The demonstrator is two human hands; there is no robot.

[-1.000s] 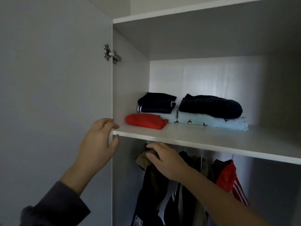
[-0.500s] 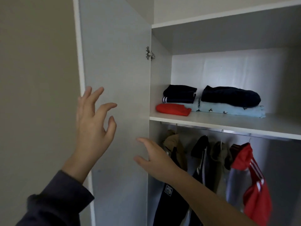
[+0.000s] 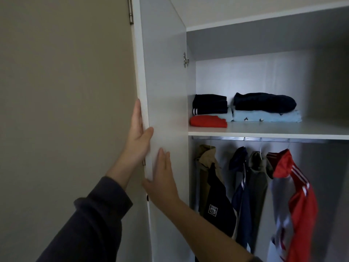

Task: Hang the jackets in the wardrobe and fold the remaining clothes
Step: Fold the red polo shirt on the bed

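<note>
Jackets (image 3: 258, 176): we see several on the rail (image 3: 273, 139) under the shelf (image 3: 283, 131), each hanging lengthwise down, collar up.
Markings: the black jacket (image 3: 219, 197) carries a white square patch whose print we cannot read; the red jacket (image 3: 300, 205) has white stripes.
Folded clothes (image 3: 268, 116): two stacks at the shelf's left end, long sides along its front edge.
Left grip (image 3: 138, 140): clamps the wardrobe door (image 3: 166, 82) by its free edge, thumb on the inner face.
Right grip (image 3: 162, 178): flat, fingers straight, on that inner face just below.
</note>
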